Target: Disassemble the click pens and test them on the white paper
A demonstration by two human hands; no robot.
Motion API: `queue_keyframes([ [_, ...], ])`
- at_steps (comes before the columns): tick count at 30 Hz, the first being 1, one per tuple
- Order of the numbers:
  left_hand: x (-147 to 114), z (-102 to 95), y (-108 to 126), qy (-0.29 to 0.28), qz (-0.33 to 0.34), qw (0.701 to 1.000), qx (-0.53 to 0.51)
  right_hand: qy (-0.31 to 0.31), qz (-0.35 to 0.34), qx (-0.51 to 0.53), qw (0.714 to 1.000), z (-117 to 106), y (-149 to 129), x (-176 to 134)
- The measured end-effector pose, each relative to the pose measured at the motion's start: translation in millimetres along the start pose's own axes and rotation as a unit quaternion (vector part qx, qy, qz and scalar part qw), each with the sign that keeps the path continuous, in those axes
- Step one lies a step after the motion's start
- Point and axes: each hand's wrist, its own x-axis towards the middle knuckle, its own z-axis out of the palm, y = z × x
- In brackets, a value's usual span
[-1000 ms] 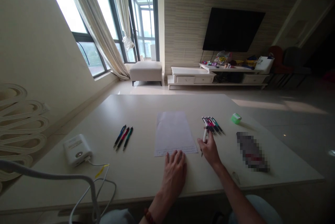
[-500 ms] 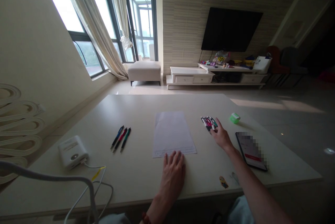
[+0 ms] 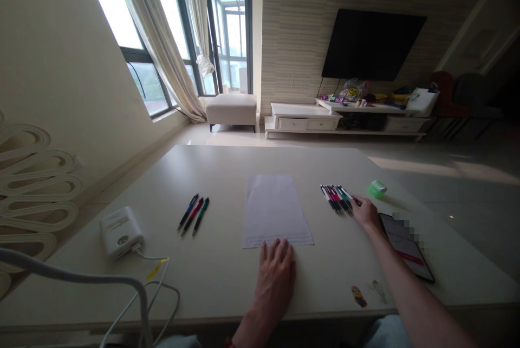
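My left hand [image 3: 276,277] lies flat with its fingertips on the lower edge of a white sheet of paper [image 3: 276,207]. Small handwriting runs along that edge; above it the sheet looks blank. To the right of the paper, several pens [image 3: 335,199] lie side by side in a row, with white, red and green barrels and dark grips. At the row's right end, my right hand [image 3: 365,212] has its fingers closed around the lower end of a white pen [image 3: 348,193]. Three more pens [image 3: 194,214], blue, red and green, rest left of the paper.
A phone [image 3: 406,247] lies beside my right forearm, and a small green container [image 3: 377,189] stands beyond my right hand. At the left is a white boxy device [image 3: 121,232] with a cable [image 3: 152,257]. Stickers [image 3: 358,296] mark the near part of the white table [image 3: 219,283].
My right hand has moved right and slightly nearer, from over the pens to the row's right end, and now grips a white pen there. The view has shifted slightly; my left hand stays on the paper.
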Motion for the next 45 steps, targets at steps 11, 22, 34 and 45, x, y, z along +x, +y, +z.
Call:
queue_keyframes([
  [11, 21, -60.0, -59, 0.081, -0.138, 0.987, 0.004, -0.006, -0.004, 0.011, 1.000, 0, 2, -4],
  [22, 0, -112.3, -174, 0.029, -0.446, 0.894, 0.023, 0.093, 0.016, 0.052, 0.994, -22, -19, -18],
  [34, 23, -48.5, -59, -0.036, -0.250, 0.790, -0.558, -0.355, 0.015, 0.457, 0.815, -40, -202, -146],
  [45, 15, -47.0, -29, 0.084, 0.027, 0.996, -0.029, -0.382, -0.067, 0.406, 0.827, -62, -197, -152],
])
